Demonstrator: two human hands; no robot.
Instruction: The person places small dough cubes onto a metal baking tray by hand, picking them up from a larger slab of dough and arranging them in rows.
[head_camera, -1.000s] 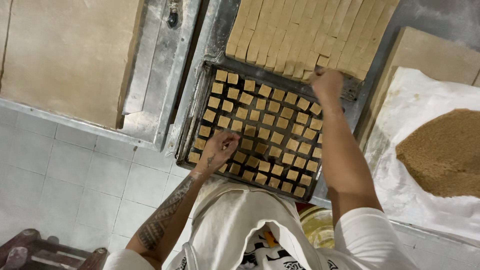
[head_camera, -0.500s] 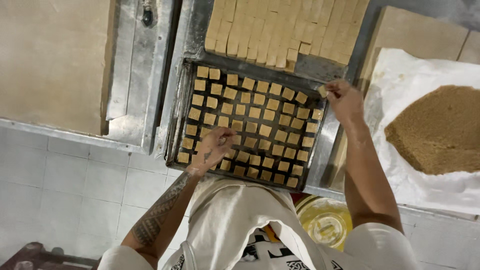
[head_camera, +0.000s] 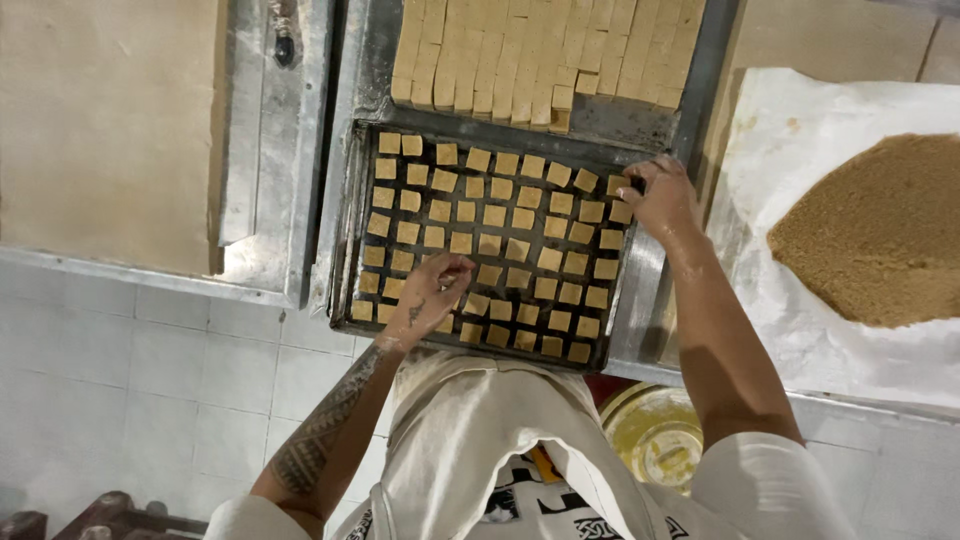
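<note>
A long steel work surface (head_camera: 300, 150) is seen from above, bordered below by pale floor tiles (head_camera: 150, 370). At its left a broad flat sheet of tan dough (head_camera: 110, 130) is spread. At the right, a brown crumbly mound (head_camera: 880, 230) is heaped on white paper (head_camera: 790, 330).

Across the top middle, a slab of dough cut into strips and blocks (head_camera: 545, 50) is laid out, its lower edge uneven where pieces have been taken. Directly below it a dark rectangular baking tray (head_camera: 345, 250) is set, and small square dough pieces (head_camera: 520, 250) are arranged in it in rough rows, close together but mostly apart, covering nearly the whole tray.

Below the counter edge a yellowish bucket (head_camera: 650, 430) is partly seen beside the person's white apron (head_camera: 480, 450).

The left hand (head_camera: 432, 295) is placed over the lower left part of the tray, fingers bent and drawn together, their tips resting on the squares there; whether a piece is pinched between them cannot be told. The right hand (head_camera: 660, 195) is held at the tray's upper right corner, fingers curled loosely downward, touching the squares at the end of the top rows; a grip on any one piece cannot be made out.
</note>
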